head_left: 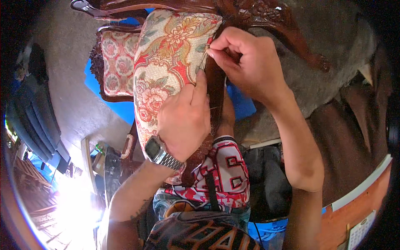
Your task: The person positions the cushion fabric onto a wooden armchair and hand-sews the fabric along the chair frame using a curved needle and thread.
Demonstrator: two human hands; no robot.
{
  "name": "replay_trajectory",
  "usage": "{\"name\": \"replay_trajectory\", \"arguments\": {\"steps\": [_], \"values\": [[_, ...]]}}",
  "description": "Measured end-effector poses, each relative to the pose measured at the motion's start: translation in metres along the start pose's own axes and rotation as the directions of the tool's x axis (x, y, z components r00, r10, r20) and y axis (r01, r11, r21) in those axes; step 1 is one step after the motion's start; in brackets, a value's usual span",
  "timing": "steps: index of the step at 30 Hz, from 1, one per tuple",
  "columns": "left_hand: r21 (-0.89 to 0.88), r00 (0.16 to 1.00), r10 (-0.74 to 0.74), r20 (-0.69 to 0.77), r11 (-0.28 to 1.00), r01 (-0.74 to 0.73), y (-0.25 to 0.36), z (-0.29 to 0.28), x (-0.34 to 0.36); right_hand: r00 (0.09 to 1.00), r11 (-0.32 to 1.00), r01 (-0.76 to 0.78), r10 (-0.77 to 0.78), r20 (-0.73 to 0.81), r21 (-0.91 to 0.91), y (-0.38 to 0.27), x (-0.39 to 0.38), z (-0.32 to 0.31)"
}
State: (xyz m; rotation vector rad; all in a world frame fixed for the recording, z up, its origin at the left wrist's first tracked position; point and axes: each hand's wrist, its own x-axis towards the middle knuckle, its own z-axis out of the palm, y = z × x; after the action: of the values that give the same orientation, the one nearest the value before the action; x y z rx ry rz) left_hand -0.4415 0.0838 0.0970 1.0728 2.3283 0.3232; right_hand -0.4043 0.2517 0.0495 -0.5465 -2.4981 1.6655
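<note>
A long floral upholstered cushion (164, 62) fills the centre, fixed along a dark carved wood frame (217, 79). My left hand (185, 116), with a steel watch on the wrist, lies on the cushion, index finger stretched toward its right seam and the other fingers partly bent. My right hand (248, 62) pinches a fine thread (206, 56) at the cushion's upper right edge; whether a needle is there too is too small to tell.
A second carved piece with rose-patterned upholstery (117, 62) stands behind on blue sheeting (114, 110). Carved wooden legs (271, 23) cross the top. Dark brown material (341, 137) hangs at right, beside an orange board (354, 208). Dark padded items (35, 108) lie at left.
</note>
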Motion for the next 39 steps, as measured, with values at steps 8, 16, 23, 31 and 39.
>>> {"name": "replay_trajectory", "arguments": {"steps": [8,16,23,31,39], "values": [[-0.049,1.000,0.004,0.006,0.999,-0.004,-0.002,0.000,-0.001,0.990,0.989,0.133,-0.130,0.052,-0.071,0.001,0.008,0.001],[0.033,0.997,0.071,-0.016,0.997,-0.071,-0.005,0.001,0.001,0.982,0.975,0.179,-0.169,0.081,-0.129,0.000,0.013,0.000],[-0.056,1.000,0.031,0.006,0.998,-0.031,-0.005,0.000,0.000,0.974,0.985,0.127,-0.101,0.204,-0.120,-0.007,0.020,-0.005],[-0.110,1.000,-0.013,0.005,0.994,0.013,-0.006,-0.001,-0.001,0.964,0.989,-0.118,0.136,0.229,-0.090,-0.006,0.022,-0.001],[-0.229,0.997,-0.009,-0.079,0.973,-0.010,-0.006,-0.004,-0.004,0.956,0.962,-0.265,0.271,0.111,-0.060,-0.005,0.011,0.005]]}}
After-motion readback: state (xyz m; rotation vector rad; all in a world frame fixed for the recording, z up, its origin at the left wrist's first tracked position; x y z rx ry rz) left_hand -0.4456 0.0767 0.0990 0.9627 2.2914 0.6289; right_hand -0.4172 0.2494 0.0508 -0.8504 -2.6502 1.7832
